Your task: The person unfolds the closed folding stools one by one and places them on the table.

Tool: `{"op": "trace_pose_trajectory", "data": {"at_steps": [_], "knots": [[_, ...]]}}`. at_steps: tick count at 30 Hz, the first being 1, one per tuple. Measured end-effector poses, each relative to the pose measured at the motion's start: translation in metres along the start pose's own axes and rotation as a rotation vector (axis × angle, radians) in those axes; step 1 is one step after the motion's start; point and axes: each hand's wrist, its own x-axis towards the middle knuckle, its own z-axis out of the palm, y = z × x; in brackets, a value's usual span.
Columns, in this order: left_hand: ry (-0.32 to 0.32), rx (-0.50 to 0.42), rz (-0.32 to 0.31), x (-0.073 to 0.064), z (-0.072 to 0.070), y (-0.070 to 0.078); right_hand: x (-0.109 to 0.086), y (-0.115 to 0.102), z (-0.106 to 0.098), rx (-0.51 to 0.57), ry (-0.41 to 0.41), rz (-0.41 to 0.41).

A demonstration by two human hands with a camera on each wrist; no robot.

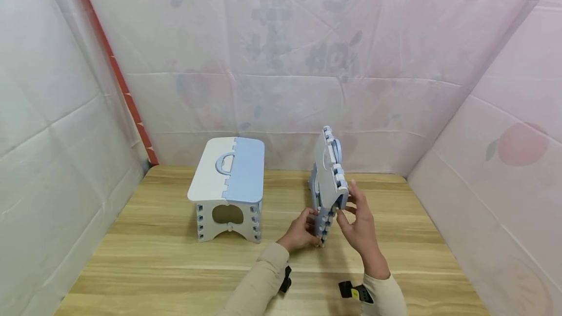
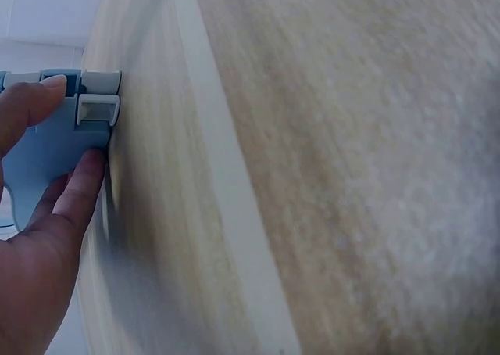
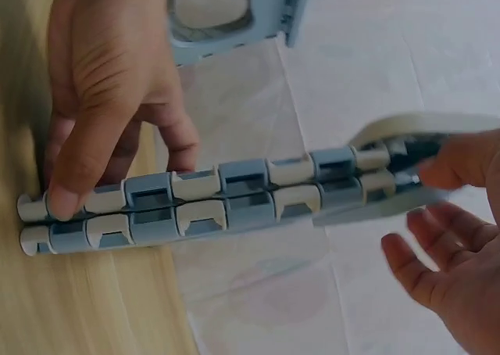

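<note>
On table (image 1: 421,252), R side, near-folded blue/wht stool (image 1: 327,169) upright; L hand (image 1: 301,232) pinching bottom; R hand (image 1: 361,228) higher, fingers apart.

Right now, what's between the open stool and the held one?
In the head view, bare tabletop lies between the open stool and the held stool, plus the left hand, gripping the held stool.

head: bright, pink cast upper R | L wrist: tabletop (image 2: 351,175) blurry, hazy R side | R wrist: dim
</note>
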Motion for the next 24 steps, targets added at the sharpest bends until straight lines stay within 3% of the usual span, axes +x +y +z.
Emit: {"op": "trace_pose_trajectory", "data": {"at_steps": [4,13,24], "knots": [[0.002,0.007,0.013,0.000,0.001,0.000,-0.006,0.004,-0.006,-0.005,-0.038,0.089],[-0.006,0.033,-0.003,0.001,0.000,0.002,-0.029,0.042,-0.004,0.047,-0.175,0.276],[-0.023,0.030,-0.018,0.000,-0.003,0.008,-0.043,0.058,-0.001,0.064,-0.254,0.352]]}}
